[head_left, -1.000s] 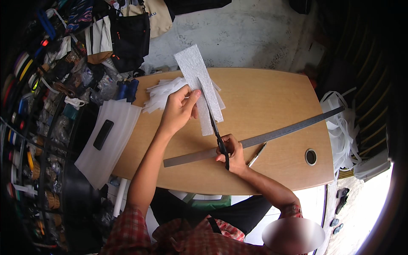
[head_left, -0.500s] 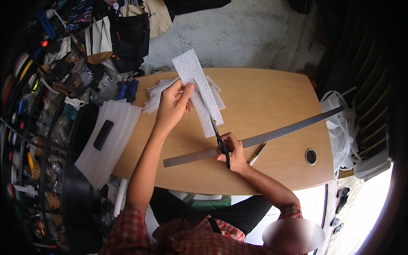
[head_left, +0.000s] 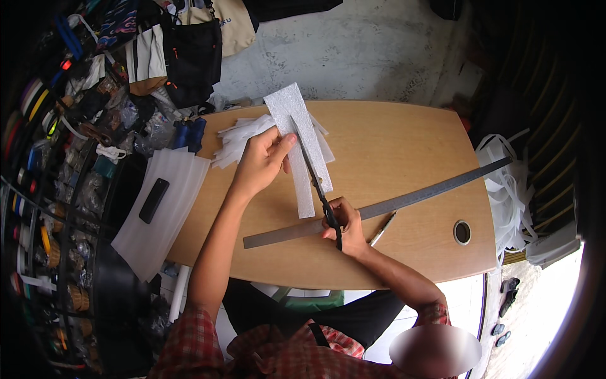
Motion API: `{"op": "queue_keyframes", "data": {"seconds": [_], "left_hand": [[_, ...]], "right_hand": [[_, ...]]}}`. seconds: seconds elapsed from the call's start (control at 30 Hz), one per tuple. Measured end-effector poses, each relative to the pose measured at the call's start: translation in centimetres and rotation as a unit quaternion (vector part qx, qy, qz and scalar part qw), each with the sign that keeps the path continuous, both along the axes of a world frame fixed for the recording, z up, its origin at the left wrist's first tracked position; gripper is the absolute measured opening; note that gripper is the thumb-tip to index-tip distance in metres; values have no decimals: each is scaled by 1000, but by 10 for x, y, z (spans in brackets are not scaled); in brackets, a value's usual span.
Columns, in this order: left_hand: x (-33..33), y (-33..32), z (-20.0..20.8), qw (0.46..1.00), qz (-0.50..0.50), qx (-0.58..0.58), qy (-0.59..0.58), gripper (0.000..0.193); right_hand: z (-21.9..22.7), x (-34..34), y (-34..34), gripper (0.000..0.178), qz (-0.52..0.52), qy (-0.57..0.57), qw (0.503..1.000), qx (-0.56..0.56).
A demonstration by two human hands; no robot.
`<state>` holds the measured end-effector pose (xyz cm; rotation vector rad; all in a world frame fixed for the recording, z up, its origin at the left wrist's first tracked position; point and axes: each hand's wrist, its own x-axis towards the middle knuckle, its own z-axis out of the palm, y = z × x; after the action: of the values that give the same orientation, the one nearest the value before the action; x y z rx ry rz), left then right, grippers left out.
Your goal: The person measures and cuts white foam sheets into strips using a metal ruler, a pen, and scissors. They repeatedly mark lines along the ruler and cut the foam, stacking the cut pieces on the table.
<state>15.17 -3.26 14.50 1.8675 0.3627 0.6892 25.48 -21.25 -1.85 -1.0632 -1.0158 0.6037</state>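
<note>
Pinched between the thumb and fingers of my left hand (head_left: pixel 265 158) is a silvery-grey sheet strip (head_left: pixel 287 101), held above the table. My right hand (head_left: pixel 347 226) grips black-handled scissors (head_left: pixel 327 211) by their finger loops. Their blades point away from me and lie inside a lengthwise cut, with the strip split into two tails nearer me. The blade tips reach close to my left thumb. Behind the strip, a pile of translucent white strips (head_left: pixel 237 140) rests on the table. A long metal ruler (head_left: pixel 404 203) passes beneath my right hand, beside a pen (head_left: pixel 383 228).
On the wooden table's (head_left: pixel 429 139) left side, a dark phone (head_left: pixel 153 201) lies on a stack of translucent sheets (head_left: pixel 183 183). A round cable hole (head_left: pixel 461 232) is near the right edge. White strip offcuts (head_left: pixel 502 183) hang beyond it. Crowded shelves (head_left: pixel 69 252) stand at left.
My left hand and the strip have come slightly toward me and to the right. The scissors reach further up the strip, and the gap between its two tails is wider.
</note>
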Motion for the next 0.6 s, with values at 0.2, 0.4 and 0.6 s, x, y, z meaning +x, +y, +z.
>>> {"op": "queue_keyframes", "data": {"seconds": [0.2, 0.4, 0.6], "left_hand": [[1, 6, -6, 1000, 17, -12, 3, 23], [7, 4, -6, 998, 60, 9, -25, 27], [6, 4, -5, 1000, 26, 12, 5, 28]], "right_hand": [[1, -1, 0, 63, -19, -12, 999, -29], [1, 0, -2, 77, 17, 27, 998, -61], [0, 2, 1, 67, -9, 9, 1000, -25]]}}
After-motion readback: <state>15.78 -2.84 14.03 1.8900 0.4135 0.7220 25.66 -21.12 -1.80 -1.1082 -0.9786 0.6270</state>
